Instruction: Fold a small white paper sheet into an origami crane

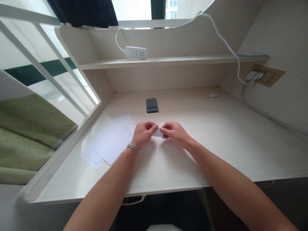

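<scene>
A small folded piece of white paper point(157, 132) is held above the middle of the desk, pinched from both sides. My left hand point(144, 132), with a chain bracelet at the wrist, is closed on its left edge. On the right edge, the thumb and fingers of my right hand point(175, 131) grip it. Parts of the paper are hidden behind the fingers. Several loose white sheets point(113, 138) lie beside my left hand, with thin paper scraps on them. Beyond my hands lies a dark phone-like object point(152, 105), its surface blurred.
A folded paper crane point(212, 95) sits at the back right of the desk point(228, 141). A white power strip point(136, 52) stands on the shelf point(168, 61). White cables run to a wall socket point(267, 76) at right. White rails point(48, 73) border the left side.
</scene>
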The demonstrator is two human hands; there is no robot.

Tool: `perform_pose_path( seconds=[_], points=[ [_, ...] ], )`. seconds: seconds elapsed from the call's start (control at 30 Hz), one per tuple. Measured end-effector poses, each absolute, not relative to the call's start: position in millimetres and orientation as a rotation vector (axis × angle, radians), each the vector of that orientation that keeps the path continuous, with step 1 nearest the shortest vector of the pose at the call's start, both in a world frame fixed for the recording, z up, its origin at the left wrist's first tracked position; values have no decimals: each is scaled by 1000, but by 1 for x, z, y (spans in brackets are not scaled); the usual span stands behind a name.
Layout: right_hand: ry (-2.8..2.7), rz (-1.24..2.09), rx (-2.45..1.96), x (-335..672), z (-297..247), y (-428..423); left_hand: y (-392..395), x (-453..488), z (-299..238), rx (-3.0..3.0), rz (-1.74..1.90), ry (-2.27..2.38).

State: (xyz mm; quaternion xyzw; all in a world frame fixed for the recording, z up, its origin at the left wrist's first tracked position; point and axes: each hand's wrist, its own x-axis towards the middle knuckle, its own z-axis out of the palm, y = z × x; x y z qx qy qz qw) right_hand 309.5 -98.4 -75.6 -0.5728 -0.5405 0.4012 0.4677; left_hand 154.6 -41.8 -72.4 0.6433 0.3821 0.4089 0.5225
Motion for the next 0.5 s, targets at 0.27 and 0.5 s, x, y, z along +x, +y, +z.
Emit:
perform_pose_path(
  seconds=[0.27,0.5],
  points=[
    [-1310,996,-1368,309,-77,-98,-43,155,-68,1533,1031,942],
    [-1327,961,-1335,310,-76,-98,-42,154,-65,1525,1065,937]
  ],
)
